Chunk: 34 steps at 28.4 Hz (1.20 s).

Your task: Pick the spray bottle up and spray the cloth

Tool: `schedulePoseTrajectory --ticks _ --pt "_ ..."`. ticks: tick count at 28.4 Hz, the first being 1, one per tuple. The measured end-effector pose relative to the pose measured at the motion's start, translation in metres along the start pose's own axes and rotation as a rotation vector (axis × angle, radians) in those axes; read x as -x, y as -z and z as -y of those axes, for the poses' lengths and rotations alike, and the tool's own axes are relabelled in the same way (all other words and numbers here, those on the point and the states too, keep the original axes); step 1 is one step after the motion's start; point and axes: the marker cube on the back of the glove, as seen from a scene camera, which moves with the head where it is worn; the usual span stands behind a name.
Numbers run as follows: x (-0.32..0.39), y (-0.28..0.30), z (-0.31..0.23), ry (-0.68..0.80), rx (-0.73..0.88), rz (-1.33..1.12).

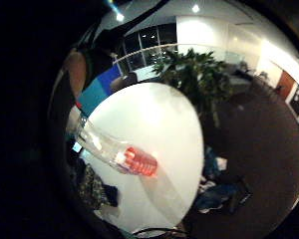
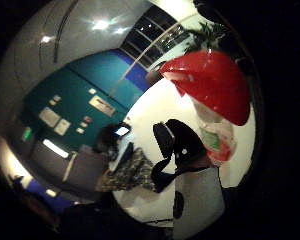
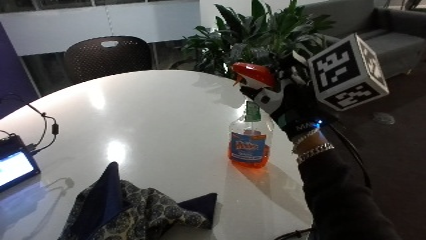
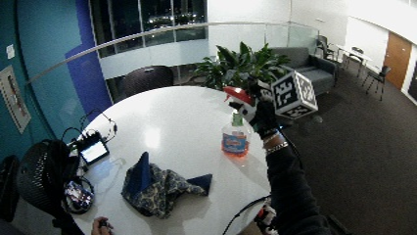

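A clear spray bottle [image 3: 249, 142] with orange liquid, a blue label and a red spray head [image 3: 253, 72] is upright near the right edge of the round white table [image 3: 146, 110]. My gloved right hand [image 3: 286, 105] grips it at the neck, just under the head. Whether its base touches the table I cannot tell. The little finger side palm view looks down the bottle [image 1: 124, 154] to its orange base, and the red head [image 2: 210, 85] looms large in the thumb side palm view. A crumpled dark blue patterned cloth [image 3: 133, 210] lies at the table's front left, apart from the bottle.
A small lit screen with cables [image 3: 13, 167] lies at the table's left edge. A dark chair [image 3: 106, 55] and a large leafy plant [image 3: 259, 30] stand behind the table. A grey sofa [image 4: 306, 68] is further back on the right.
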Motion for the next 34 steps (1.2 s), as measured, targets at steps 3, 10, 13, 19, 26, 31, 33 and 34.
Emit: schedulePoseTrajectory --ticks 3,10,13,19,26,31,33,34 --pt "-0.01 -0.019 -0.012 -0.05 0.037 0.144" --pt "-0.008 -0.051 -0.025 -0.088 0.009 0.402" --pt "0.002 -0.061 -0.025 -0.09 -0.012 0.434" --pt "0.005 -0.061 -0.02 -0.1 -0.088 0.457" --pt "0.004 -0.057 -0.018 -0.08 -0.267 0.365" --pt "0.006 -0.051 -0.021 -0.065 -0.414 0.28" --pt "0.008 -0.05 -0.02 -0.078 -0.421 0.276" --pt "0.008 -0.05 -0.018 -0.084 -0.417 0.282"
